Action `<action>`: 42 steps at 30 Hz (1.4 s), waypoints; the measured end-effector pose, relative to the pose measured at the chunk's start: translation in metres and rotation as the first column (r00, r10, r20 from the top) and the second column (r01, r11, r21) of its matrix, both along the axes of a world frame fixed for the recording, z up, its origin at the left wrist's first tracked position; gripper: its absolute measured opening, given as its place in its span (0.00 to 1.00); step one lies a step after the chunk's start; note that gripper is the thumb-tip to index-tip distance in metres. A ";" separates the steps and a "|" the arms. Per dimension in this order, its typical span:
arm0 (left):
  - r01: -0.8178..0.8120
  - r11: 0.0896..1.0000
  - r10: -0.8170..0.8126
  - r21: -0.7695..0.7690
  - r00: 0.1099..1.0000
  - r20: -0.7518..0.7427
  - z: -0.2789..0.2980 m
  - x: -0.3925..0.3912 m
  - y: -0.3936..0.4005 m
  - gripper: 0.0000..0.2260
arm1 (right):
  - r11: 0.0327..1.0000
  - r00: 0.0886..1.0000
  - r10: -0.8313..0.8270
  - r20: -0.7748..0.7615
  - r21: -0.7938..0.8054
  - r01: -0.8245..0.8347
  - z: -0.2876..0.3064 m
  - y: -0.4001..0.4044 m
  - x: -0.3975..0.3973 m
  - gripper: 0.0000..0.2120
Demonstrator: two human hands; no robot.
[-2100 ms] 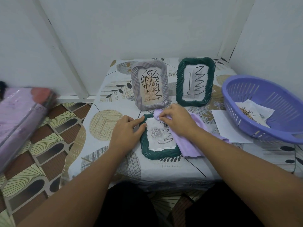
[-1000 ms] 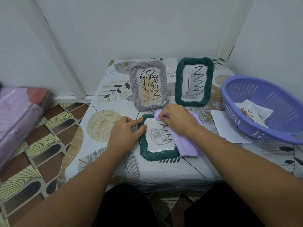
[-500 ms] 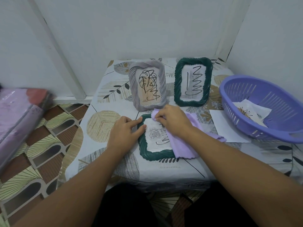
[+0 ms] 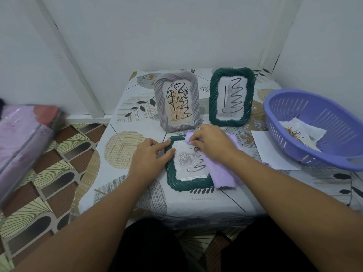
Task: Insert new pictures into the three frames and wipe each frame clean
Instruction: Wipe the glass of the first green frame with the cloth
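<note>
On the patterned table (image 4: 125, 154), just in front of the seated person, a dark green frame (image 4: 188, 184) lies flat, its glass showing a grey rose and black scribbled marks. Her left hand (image 4: 149, 158) rests at the frame's nine o'clock edge, fingers stretched out fairly straight and pressing on the twisted rim, gripping nothing. Her right hand (image 4: 212, 144) sits over the frame's one o'clock corner with fingers curled, pinching a lilac cloth (image 4: 222, 175) against the glass; the cloth trails under the wrist and drapes over the frame's three o'clock side down to the table.

Behind it, at twelve o'clock, two more frames stand upright and lean back slightly: a grey frame (image 4: 176, 101) with a leaf drawing scribbled over, and beside it, toward one o'clock, a second green frame (image 4: 231, 97) with zigzag marks on its glass. Out at three o'clock a purple basket (image 4: 294, 122) holds loose printed pictures (image 4: 300, 132), and a white sheet (image 4: 263, 146) lies partly beneath its rim.
</note>
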State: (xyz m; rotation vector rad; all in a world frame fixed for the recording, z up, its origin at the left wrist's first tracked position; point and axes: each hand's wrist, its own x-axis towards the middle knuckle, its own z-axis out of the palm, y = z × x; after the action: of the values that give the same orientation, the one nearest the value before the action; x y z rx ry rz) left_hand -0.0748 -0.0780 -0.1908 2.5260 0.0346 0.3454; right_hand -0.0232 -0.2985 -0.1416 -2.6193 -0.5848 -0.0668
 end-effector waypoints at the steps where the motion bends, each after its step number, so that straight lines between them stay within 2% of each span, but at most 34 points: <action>1: -0.001 1.000 0.001 0.000 1.000 -0.002 0.000 0.000 0.000 0.20 | 1.000 1.000 -0.011 0.012 0.001 0.011 0.000 0.001 0.001 0.07; 11: -0.006 1.000 0.006 -0.014 1.000 -0.012 0.000 0.000 0.000 0.20 | 0.999 0.998 -0.042 0.036 -0.033 0.043 -0.001 0.001 -0.002 0.08; 19: -0.002 1.000 0.002 -0.017 1.000 -0.012 -0.001 0.001 0.000 0.21 | 1.000 1.000 -0.013 -0.012 0.026 0.014 -0.003 -0.005 -0.009 0.07; 24: -0.004 1.000 0.004 -0.018 1.000 -0.016 -0.001 0.001 0.000 0.21 | 0.995 0.998 -0.054 -0.011 0.078 0.055 0.000 0.000 -0.007 0.07; 29: -0.005 1.000 0.005 -0.012 1.000 -0.013 0.000 0.000 0.000 0.21 | 0.999 1.000 0.001 -0.020 0.050 0.000 -0.004 -0.007 -0.015 0.07; 33: -0.006 1.000 0.006 -0.013 1.000 -0.011 0.000 0.000 0.000 0.20 | 0.997 0.999 -0.043 -0.017 0.066 0.044 -0.001 -0.002 -0.011 0.07; 39: -0.010 0.999 0.010 -0.031 1.000 -0.008 0.000 0.000 0.000 0.20 | 0.998 0.999 0.007 -0.035 0.055 -0.005 -0.003 -0.009 -0.018 0.07; 42: -0.012 0.999 0.011 -0.035 1.000 -0.015 0.001 0.000 -0.001 0.20 | 0.998 0.999 -0.028 -0.018 0.059 0.029 -0.001 -0.007 -0.013 0.07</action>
State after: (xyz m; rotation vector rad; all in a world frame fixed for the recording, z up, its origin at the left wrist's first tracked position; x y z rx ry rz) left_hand -0.0752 -0.0788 -0.1898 2.4945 0.0605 0.3278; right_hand -0.0366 -0.3056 -0.1430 -2.5681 -0.5317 -0.0689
